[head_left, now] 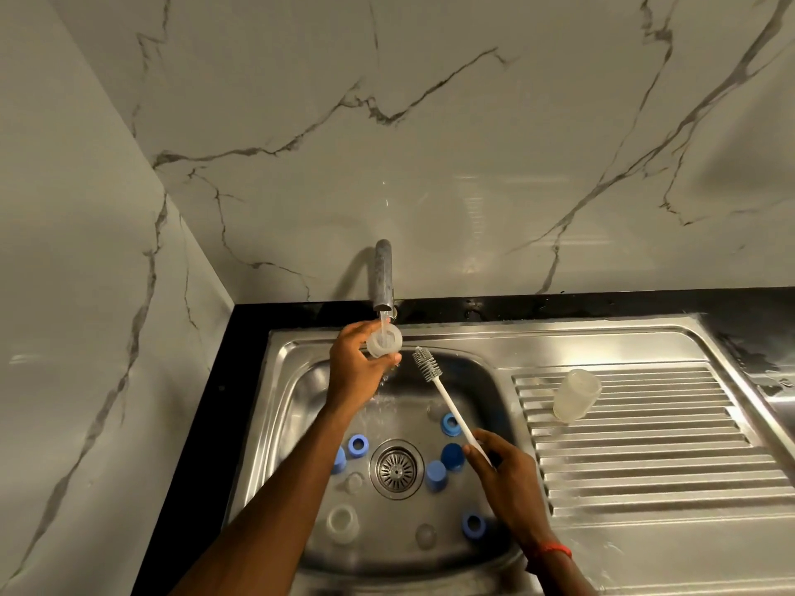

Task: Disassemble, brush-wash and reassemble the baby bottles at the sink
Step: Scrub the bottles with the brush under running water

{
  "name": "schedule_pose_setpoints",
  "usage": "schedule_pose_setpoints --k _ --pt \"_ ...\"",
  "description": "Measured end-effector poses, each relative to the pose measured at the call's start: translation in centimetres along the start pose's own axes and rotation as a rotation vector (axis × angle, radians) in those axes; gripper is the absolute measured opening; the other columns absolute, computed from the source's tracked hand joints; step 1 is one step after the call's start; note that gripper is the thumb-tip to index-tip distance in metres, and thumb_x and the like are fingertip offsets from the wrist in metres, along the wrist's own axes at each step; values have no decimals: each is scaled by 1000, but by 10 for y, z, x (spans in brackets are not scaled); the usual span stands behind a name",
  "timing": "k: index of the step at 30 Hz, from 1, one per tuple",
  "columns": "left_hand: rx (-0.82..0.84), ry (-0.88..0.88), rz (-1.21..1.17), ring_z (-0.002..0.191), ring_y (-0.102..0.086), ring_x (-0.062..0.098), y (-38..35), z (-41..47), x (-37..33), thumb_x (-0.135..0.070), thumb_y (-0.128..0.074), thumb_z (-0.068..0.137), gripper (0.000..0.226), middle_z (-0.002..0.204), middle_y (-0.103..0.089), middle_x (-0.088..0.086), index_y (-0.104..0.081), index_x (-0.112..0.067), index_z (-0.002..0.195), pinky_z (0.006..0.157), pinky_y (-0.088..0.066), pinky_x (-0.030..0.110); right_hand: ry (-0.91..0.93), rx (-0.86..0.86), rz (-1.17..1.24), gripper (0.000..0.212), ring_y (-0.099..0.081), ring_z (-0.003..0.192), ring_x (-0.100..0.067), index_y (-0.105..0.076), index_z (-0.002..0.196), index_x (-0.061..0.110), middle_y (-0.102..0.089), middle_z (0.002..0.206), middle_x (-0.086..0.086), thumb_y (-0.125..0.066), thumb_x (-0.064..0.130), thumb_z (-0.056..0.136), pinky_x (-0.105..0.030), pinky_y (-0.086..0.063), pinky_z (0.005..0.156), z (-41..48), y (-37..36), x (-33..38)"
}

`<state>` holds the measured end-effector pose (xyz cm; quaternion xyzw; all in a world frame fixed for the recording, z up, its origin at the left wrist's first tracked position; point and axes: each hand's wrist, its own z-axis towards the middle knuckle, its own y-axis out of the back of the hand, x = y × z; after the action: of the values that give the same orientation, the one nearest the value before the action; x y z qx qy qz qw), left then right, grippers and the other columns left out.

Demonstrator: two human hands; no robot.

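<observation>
The clear baby bottle (384, 341) is held up under the faucet (383, 275), with its open mouth turned toward the spout, and a thin stream of water (383, 322) runs into it. The left hand (359, 367) grips this bottle around its body with curled fingers and thumb, above the back part of the sink basin (301, 380). The right hand (503, 471) is closed around the lower end of the white handle of the bottle brush (449, 406). The brush points up and to the left, and its grey bristle head is just beside the held bottle but apart from it. On the basin floor, around the drain (394, 468), there are three blue screw rings (358, 445), three blue caps (436, 475), two clear nipples (353, 481) and a second clear bottle (342, 523). One more clear bottle (576, 395) rests on the ribbed drainboard (645, 466) at the right. A red band (555, 549) is on the right wrist. Behind the sink is a marble-pattern wall (430, 144)
</observation>
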<state>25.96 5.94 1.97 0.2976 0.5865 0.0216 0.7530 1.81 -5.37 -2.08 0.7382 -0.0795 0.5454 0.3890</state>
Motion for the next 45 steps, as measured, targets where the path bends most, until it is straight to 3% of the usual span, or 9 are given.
schedule_pose_setpoints --k 5,10,15,19,23,30,34,37,45 --pt "1 71 -51 98 -64 8 1 3 6 -14 -91 68 64 118 -64 -5 -67 -22 127 69 -49 4 -35 16 2 27 -66 87 8 -64 96 48 -70 88 29 -73 24 89 -9 -49 73 -2 -4 -7" --pt "71 59 -61 99 -67 14 0 -3 14 -17 -91 68 59 114 -68 -2 -70 -23 123 76 -54 16 -36 16 -3 24 -66 84 6 -65 95 48 -71 85 28 -73 26 90 -12 -52 73 -2 -4 -9" --pt "78 65 -106 98 -68 12 -2 0 11 -16 -91 68 60 114 -68 -2 -69 -24 123 76 -55 16 -22 22 -22 25 -68 82 2 -65 88 49 -70 84 28 -73 26 90 -19 -54 73 0 -7 -11" --pt "46 65 -88 97 -68 10 1 2 14 -13 -90 70 59 113 -69 -3 -68 -24 124 76 -55 14 -17 33 -32 28 -67 83 4 -63 89 51 -69 83 32 -73 25 90 -15 -52 72 -1 -7 -12" --pt "44 99 -80 97 -70 17 2 -1 15 -13 -89 71 54 111 -71 -2 -70 -27 120 77 -62 34 -28 22 -29 23 -67 84 6 -65 97 46 -71 83 26 -73 25 90 -13 -51 71 -1 -6 -15" --pt "66 55 -12 92 -69 11 3 -6 17 -17 -88 72 50 104 -70 -8 -71 -27 118 76 -60 29 -24 46 -58 18 -65 83 7 -65 98 44 -71 82 22 -71 29 91 -12 -51 70 -1 -8 -18" --pt "49 81 44 98 -69 18 4 -9 20 -20 -88 73 53 110 -70 -3 -69 -27 122 80 -62 39 -10 44 -64 13 -65 81 7 -68 100 38 -71 81 21 -71 28 92 -6 -47 67 -1 -6 -16" --pt "117 13 206 100 -62 16 6 -10 22 -31 -89 70 63 118 -61 -1 -66 -25 129 80 -58 32 -8 36 -75 12 -66 80 6 -68 98 40 -71 80 21 -71 31 92 -9 -49 67 -1 -6 -18" --pt "66 131 148 103 -61 21 4 -15 19 -23 -86 75 58 122 -60 4 -65 -20 129 67 -46 15 -10 17 -19 13 -69 80 -1 -74 104 31 -73 83 17 -70 33 92 -19 -55 72 2 -10 -25"
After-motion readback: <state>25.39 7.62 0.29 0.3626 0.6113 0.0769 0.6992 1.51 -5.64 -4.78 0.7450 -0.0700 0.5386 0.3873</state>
